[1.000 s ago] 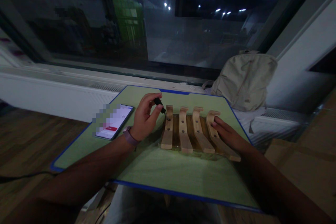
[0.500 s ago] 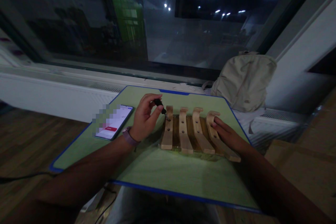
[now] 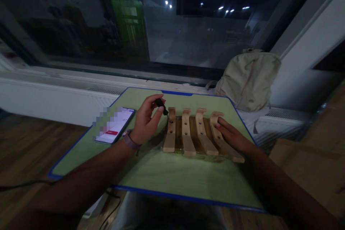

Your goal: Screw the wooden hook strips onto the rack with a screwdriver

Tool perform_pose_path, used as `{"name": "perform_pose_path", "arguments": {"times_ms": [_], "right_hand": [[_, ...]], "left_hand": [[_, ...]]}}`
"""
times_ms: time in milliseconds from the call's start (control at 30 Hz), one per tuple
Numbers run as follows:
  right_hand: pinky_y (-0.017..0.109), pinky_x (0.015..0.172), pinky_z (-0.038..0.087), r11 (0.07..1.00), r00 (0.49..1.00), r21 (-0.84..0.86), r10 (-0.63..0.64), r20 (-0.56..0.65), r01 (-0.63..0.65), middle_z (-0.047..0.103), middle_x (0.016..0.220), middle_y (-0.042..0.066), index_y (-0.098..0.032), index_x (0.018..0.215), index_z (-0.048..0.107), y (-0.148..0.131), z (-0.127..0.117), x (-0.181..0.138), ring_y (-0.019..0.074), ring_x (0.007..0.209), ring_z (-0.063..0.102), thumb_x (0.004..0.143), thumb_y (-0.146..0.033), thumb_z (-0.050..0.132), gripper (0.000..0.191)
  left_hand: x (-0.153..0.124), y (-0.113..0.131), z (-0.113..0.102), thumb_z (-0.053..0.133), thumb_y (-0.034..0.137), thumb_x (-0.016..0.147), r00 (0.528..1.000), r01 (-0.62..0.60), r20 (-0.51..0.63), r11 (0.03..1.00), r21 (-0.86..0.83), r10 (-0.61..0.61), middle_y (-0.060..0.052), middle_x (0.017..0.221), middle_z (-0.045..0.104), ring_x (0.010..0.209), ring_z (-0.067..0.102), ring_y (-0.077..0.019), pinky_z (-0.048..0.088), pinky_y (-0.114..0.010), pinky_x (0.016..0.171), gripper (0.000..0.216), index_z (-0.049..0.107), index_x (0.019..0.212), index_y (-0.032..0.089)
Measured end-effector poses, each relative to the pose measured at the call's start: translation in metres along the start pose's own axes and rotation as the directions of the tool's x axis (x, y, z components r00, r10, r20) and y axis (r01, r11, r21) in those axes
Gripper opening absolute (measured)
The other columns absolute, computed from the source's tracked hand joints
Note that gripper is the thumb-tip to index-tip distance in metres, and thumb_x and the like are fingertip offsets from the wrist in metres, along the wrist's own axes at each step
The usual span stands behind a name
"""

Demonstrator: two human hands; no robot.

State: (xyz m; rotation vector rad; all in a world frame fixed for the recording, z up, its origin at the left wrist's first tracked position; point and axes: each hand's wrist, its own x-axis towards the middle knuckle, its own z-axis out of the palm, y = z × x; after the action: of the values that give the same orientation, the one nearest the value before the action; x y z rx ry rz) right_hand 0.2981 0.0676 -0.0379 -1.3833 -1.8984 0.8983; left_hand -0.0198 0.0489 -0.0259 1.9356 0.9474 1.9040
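Observation:
My left hand (image 3: pixel 145 119) pinches a small screwdriver (image 3: pixel 161 105) by its black handle. The metal tip slants down to the upper hole of the leftmost wooden hook (image 3: pixel 169 140); whether a screw sits there is too small to tell. Several such curved hooks, each with two holes, stand side by side across a glossy amber-brown board (image 3: pixel 179 134). On the far side, my right hand (image 3: pixel 234 136) closes round the upper part of the rightmost wooden hook (image 3: pixel 226 147), its thumb mostly hidden. That hook leans outward past the board's edge.
Left of the board, a phone (image 3: pixel 118 126) with a lit screen lies on the green, blue-edged table (image 3: pixel 161 176). A beige backpack (image 3: pixel 248 79) leans by the window beyond the right corner. Cardboard (image 3: pixel 304 172) stands at the right, and a radiator (image 3: pixel 61 97) runs behind.
The whole view has shifted slightly. My left fingers have changed their hold a little on the screwdriver handle, while its tip stays at the same hole. My right hand keeps its place.

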Motion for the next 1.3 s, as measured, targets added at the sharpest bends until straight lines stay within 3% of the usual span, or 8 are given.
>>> {"name": "perform_pose_path", "arguments": {"times_ms": [133,333,433,567,667,967,1133,1300], "right_hand": [[0.050,0.115,0.042,1.000,1.000,0.007,0.020,-0.009,-0.020,0.071,0.130,0.007,-0.025,0.115,0.070,0.003,0.000,0.000,0.0344,0.130,0.058,0.089,-0.057,0.051,0.045],[0.053,0.119,0.036,0.998,0.997,0.002,0.064,-0.030,-0.064,0.068,0.135,0.008,-0.025,0.114,0.070,0.001,0.000,-0.001,0.0360,0.136,0.053,0.087,-0.059,0.054,0.047],[0.053,0.118,0.037,0.999,0.998,0.006,0.043,-0.033,-0.043,0.068,0.135,0.008,-0.025,0.114,0.070,0.001,0.000,-0.001,0.0363,0.135,0.054,0.086,-0.060,0.054,0.047],[0.053,0.111,0.045,1.000,1.000,0.015,-0.007,0.001,0.007,0.074,0.122,0.008,-0.024,0.110,0.071,0.005,0.000,0.000,0.0359,0.125,0.062,0.088,-0.059,0.052,0.046],[0.051,0.108,0.048,1.000,1.000,0.009,-0.025,0.007,0.025,0.075,0.120,0.009,-0.023,0.111,0.070,0.006,0.000,0.000,0.0349,0.121,0.064,0.090,-0.057,0.051,0.044],[0.051,0.112,0.044,1.000,1.000,0.016,0.001,0.002,-0.001,0.072,0.128,0.007,-0.025,0.114,0.070,0.002,0.000,0.000,0.0350,0.127,0.061,0.089,-0.057,0.052,0.045],[0.052,0.116,0.038,0.999,0.999,0.010,0.035,0.003,-0.035,0.067,0.137,0.009,-0.023,0.118,0.070,0.002,0.000,0.000,0.0365,0.134,0.055,0.086,-0.063,0.052,0.054],[0.053,0.118,0.036,0.999,0.999,0.016,0.037,-0.007,-0.037,0.065,0.140,0.011,-0.020,0.124,0.068,-0.004,0.001,-0.001,0.0376,0.136,0.052,0.082,-0.067,0.054,0.065]], "left_hand": [[0.004,-0.001,-0.002,0.069,0.027,0.088,0.997,-0.027,-0.075,0.993,0.113,0.036,-0.003,0.097,0.063,0.088,0.063,-0.0148,0.055,-0.027,0.078,0.023,0.067,0.111,0.024],[0.000,-0.001,0.001,0.055,0.029,0.098,0.999,0.027,-0.022,1.000,0.011,-0.027,-0.008,0.116,0.067,0.093,0.068,-0.0145,0.058,-0.030,0.084,0.039,0.052,0.137,0.025],[-0.001,0.001,0.001,0.051,0.028,0.100,1.000,0.000,-0.009,1.000,0.019,0.000,-0.009,0.122,0.065,0.093,0.068,-0.0142,0.058,-0.031,0.083,0.035,0.054,0.135,0.026],[0.004,0.004,-0.002,0.058,0.029,0.096,0.995,-0.085,-0.038,0.977,0.196,0.094,-0.006,0.110,0.063,0.098,0.063,-0.0171,0.055,-0.032,0.084,0.026,0.065,0.121,0.025],[0.007,0.003,-0.004,0.066,0.027,0.091,0.990,-0.109,-0.062,0.963,0.248,0.128,-0.002,0.095,0.061,0.086,0.060,-0.0144,0.052,-0.028,0.075,0.022,0.068,0.113,0.026],[-0.002,-0.004,0.002,0.054,0.028,0.098,0.998,0.009,-0.056,1.000,0.022,-0.008,-0.007,0.114,0.065,0.094,0.067,-0.0151,0.057,-0.031,0.084,0.040,0.050,0.138,0.025],[0.000,-0.002,-0.002,0.055,0.027,0.097,0.999,-0.047,0.000,0.993,0.104,0.047,-0.007,0.113,0.065,0.104,0.063,-0.0187,0.054,-0.034,0.089,0.029,0.060,0.126,0.024],[0.003,-0.002,-0.005,0.066,0.024,0.091,0.991,-0.121,-0.028,0.966,0.228,0.131,-0.002,0.095,0.061,0.088,0.059,-0.0157,0.050,-0.030,0.079,0.026,0.066,0.117,0.026]]}}
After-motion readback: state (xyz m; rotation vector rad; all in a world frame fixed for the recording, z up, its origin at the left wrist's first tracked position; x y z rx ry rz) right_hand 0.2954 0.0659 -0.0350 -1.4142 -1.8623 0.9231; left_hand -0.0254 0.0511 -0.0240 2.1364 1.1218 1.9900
